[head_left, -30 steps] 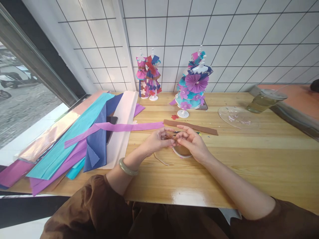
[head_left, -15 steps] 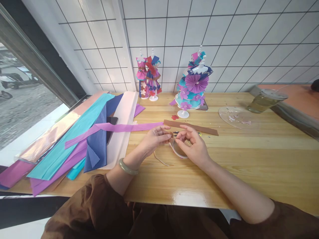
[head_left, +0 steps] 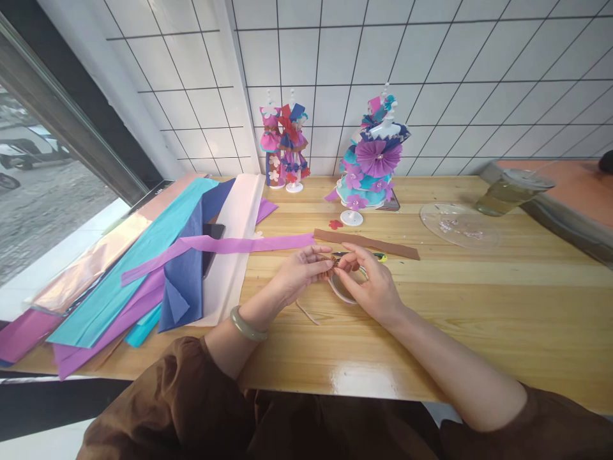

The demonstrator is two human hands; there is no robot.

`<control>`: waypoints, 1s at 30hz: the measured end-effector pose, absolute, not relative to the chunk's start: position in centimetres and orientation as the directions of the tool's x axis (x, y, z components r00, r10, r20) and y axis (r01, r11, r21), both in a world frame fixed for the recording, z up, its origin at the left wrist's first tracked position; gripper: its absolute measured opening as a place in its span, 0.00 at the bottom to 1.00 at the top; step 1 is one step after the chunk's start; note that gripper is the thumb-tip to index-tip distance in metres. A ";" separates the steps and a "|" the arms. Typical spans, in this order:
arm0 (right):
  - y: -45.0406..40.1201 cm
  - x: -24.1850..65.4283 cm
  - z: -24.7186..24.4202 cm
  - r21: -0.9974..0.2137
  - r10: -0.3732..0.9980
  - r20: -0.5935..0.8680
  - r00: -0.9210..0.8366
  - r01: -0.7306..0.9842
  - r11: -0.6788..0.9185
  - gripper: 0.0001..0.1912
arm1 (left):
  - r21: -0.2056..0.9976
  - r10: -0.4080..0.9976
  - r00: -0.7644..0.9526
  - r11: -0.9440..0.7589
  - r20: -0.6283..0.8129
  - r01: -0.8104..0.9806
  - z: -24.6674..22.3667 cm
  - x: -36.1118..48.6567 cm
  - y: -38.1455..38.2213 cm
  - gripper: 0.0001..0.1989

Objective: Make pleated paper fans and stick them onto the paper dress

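Note:
My left hand (head_left: 301, 273) pinches a small gathered piece of brown crepe paper (head_left: 326, 274) between thumb and fingers. Close against it, my right hand (head_left: 376, 284) has its thumb and fingertips together at the paper's edge; the exact grip is partly hidden. Under the hands lies a roll of tape (head_left: 343, 296), half covered by my right hand. A tool with a yellow-and-black handle (head_left: 382, 257) shows just behind the fingers. A thin pale cord (head_left: 307, 313) trails on the table below my left hand. Beyond the hands lie a brown paper strip (head_left: 378, 245) and a purple strip (head_left: 253, 245).
Stacked crepe paper sheets (head_left: 129, 255) cover the left side, with a dark phone (head_left: 213, 252) among them. Small decorated dress stands (head_left: 293, 147) and a larger one (head_left: 378, 160) stand near the tiled wall. At right are a clear plate (head_left: 440, 227) and a drink cup (head_left: 510, 195).
My right fingertips have moved slightly left and closed in on the brown paper by my left hand. The pale strip end that hung between the hands is less visible.

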State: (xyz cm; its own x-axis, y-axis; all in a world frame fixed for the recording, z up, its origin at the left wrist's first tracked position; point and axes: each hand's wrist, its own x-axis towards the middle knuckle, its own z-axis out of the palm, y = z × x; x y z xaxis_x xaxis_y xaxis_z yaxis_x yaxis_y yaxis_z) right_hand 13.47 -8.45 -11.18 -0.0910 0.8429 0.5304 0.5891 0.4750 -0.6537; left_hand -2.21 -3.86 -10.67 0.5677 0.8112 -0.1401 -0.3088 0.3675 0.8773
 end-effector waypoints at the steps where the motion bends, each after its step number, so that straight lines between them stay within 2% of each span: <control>1: -8.4 13.5 -11.2 -0.649 0.840 0.535 -0.094 0.591 0.479 0.23 | 0.876 0.810 0.569 0.371 -0.143 -0.308 -10.7 -2.2 -3.9 0.19; 9: -8.5 13.7 -11.0 -0.640 0.835 0.538 -0.115 0.590 0.493 0.22 | 0.848 0.800 0.587 0.394 -0.127 -0.353 -10.5 -2.4 -4.0 0.18; 15: -8.5 13.8 -11.1 -0.631 0.840 0.518 -0.162 0.590 0.503 0.22 | 0.878 0.802 0.580 0.374 -0.145 -0.298 -10.2 -2.7 -4.0 0.19; 23: -8.3 14.1 -11.2 -0.564 0.796 0.581 -0.171 0.620 0.545 0.20 | 0.881 0.881 0.451 0.320 -0.142 -0.349 -10.3 -2.8 -3.5 0.19; 30: -8.4 14.0 -11.1 -0.612 0.820 0.550 -0.158 0.592 0.524 0.20 | 0.905 0.865 0.491 0.287 -0.104 -0.314 -10.3 -2.9 -3.5 0.18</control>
